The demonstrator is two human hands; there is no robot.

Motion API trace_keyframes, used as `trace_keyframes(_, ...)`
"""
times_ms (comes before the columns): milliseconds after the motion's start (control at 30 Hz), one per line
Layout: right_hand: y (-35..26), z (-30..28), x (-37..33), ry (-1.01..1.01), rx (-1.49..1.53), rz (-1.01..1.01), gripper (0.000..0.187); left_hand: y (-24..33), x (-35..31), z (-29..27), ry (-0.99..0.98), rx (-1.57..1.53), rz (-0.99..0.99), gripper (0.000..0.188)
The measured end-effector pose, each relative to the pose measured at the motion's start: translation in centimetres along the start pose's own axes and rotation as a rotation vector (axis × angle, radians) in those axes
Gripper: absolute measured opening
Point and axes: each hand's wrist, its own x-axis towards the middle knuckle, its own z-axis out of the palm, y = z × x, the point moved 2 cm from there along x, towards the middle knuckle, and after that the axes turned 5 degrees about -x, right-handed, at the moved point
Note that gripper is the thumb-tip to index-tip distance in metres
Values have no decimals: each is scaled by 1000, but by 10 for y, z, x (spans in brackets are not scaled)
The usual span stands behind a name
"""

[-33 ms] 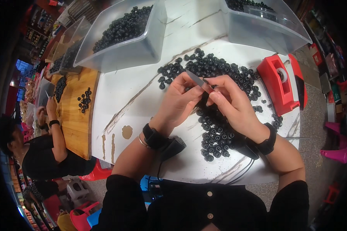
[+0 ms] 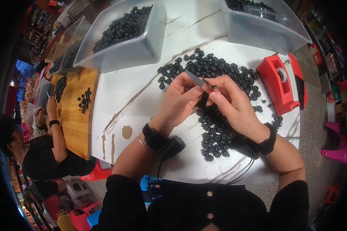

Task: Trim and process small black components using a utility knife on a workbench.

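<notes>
My right hand [image 2: 233,96] is closed around the reddish handle of a small knife [image 2: 197,80]. Its grey blade points up and to the left, across the fingertips of my left hand [image 2: 179,98]. The left fingers are pinched together on a small black piece, mostly hidden by fingers and blade. Both hands are close together above the white tabletop. Beyond and below them spreads a pile of small round black parts [image 2: 216,134] with ring-shaped ends, some partly covered by my hands.
Clear plastic bins [image 2: 150,46] of black parts stand at the back left and back right. A red tape dispenser [image 2: 275,86] sits at the right edge. Dark devices with cables hang at my wrists. To the left, another person works at a wooden board [image 2: 75,123].
</notes>
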Motion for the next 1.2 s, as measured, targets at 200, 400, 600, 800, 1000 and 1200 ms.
trace_keyframes(200, 0, 1, 0, 20, 26, -105, 21, 0, 1, 1, -60, -16, 33, 11)
trace_keyframes(400, 4, -1, 1, 4, 7, -105, 20, 2, 0, 6, 2, -20, -19, 9)
trace_keyframes(600, -2, -3, 2, -65, 283, 149, 19, -2, 0, -5, -57, -44, -43, 9)
trace_keyframes(800, 0, -3, 3, -69, 376, 227, 20, -6, -2, -3, -73, 23, -100, 13)
trace_keyframes(1000, -5, -4, 4, -86, 345, 242, 22, -1, -4, 6, -119, 39, -103, 13)
trace_keyframes(1200, -3, -6, 4, -90, 474, 296, 20, 4, 3, 1, -142, -256, -184, 8)
